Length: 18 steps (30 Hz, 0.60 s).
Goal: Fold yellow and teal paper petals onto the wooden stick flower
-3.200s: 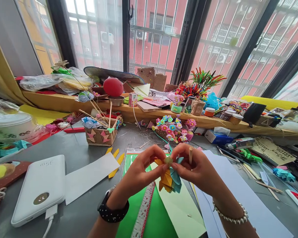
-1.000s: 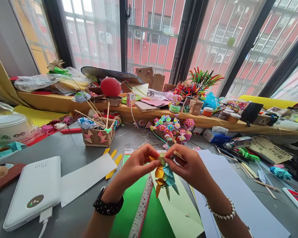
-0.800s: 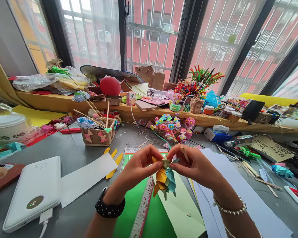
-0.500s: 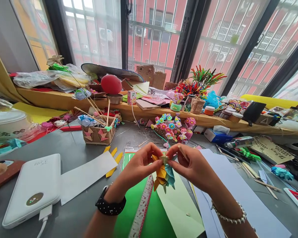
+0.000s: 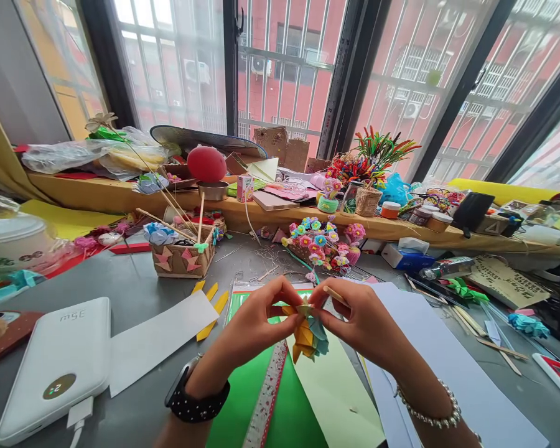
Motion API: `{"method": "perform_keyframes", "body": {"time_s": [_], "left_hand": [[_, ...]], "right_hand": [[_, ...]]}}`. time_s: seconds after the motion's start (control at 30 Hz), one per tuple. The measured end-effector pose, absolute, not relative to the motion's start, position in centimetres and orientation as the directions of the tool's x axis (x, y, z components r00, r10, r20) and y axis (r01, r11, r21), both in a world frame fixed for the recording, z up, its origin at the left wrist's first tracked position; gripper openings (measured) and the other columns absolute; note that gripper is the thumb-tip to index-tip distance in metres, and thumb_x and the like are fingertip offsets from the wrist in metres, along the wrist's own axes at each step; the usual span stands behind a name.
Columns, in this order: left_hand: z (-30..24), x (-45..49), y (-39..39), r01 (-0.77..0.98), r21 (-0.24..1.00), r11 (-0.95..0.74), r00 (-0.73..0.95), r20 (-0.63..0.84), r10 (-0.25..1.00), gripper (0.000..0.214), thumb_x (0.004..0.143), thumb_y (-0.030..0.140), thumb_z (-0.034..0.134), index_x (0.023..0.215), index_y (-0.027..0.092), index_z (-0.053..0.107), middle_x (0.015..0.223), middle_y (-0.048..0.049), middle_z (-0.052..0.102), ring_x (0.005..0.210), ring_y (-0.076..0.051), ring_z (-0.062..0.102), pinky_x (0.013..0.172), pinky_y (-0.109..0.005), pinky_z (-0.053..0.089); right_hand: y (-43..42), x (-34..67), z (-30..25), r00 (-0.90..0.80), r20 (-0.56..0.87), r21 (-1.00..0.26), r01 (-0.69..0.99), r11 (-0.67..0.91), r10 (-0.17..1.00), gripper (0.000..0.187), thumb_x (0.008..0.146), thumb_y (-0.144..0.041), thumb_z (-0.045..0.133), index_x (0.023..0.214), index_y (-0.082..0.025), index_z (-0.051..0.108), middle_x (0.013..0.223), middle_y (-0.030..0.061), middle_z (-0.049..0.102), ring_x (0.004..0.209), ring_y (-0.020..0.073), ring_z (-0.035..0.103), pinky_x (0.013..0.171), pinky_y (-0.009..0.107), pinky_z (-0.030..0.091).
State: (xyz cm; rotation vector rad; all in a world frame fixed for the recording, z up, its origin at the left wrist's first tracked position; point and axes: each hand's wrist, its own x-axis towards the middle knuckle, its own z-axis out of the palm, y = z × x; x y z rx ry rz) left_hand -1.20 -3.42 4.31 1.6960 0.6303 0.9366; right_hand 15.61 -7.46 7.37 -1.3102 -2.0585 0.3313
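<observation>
The folded paper piece, yellow on its left side and light blue on its right, hangs tips-down above the green sheet, pinched at its pale top by both hands. The left hand has its grip closed on that top, thumb and fingertips pressed together from the left. The right hand pinches the same spot from the right, and a short wooden stick juts from among its fingers. Exactly which fold each fingertip presses is hidden.

A patterned ruler with a red edge lies lengthwise on the green sheet, and a pale green paper strip slants across the sheet's right part. Large white sheets spread over the surface to the right of the green sheet. Just left of it lie pointed yellow strips, partly covered by a white paper strip. Farther left of the green sheet sits a white power bank with a cable plugged in. Beyond the green sheet and to its left stands a brown box holding sticks and blue paper; directly beyond the sheet is a cluster of small colourful flowers.
</observation>
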Motion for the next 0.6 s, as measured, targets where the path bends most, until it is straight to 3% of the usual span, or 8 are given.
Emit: {"method": "perform_keyframes", "body": {"time_s": [0.43, 0.6], "left_hand": [[4.5, -0.1, -3.6, 0.116, 0.899, -0.422, 0.427, 0.338, 0.838, 0.004, 0.073, 0.017, 0.053, 0.071, 0.017, 0.049, 0.073, 0.0001, 0.054, 0.074, -0.014, 0.055, 0.069, -0.029, 0.049], [4.4, 0.4, -3.9, 0.248, 0.814, -0.525, 0.317, 0.444, 0.838, 0.004, 0.074, 0.014, 0.051, 0.071, 0.018, 0.051, 0.074, -0.0001, 0.055, 0.073, -0.015, 0.055, 0.069, -0.029, 0.048]], "right_hand": [[-7.1, 15.1, 6.5, -0.254, 0.479, -0.432, 0.765, 0.478, 0.840, 0.013, 0.072, -0.009, 0.052, 0.078, -0.019, 0.055, 0.072, -0.0009, 0.062, 0.060, 0.0118, 0.054, 0.052, 0.020, 0.038], [-6.7, 14.8, 5.7, -0.246, 0.566, -0.330, 0.807, 0.490, 0.787, 0.011, 0.074, -0.010, 0.050, 0.079, -0.018, 0.054, 0.074, 0.0014, 0.062, 0.064, 0.0141, 0.057, 0.056, 0.023, 0.041]]}}
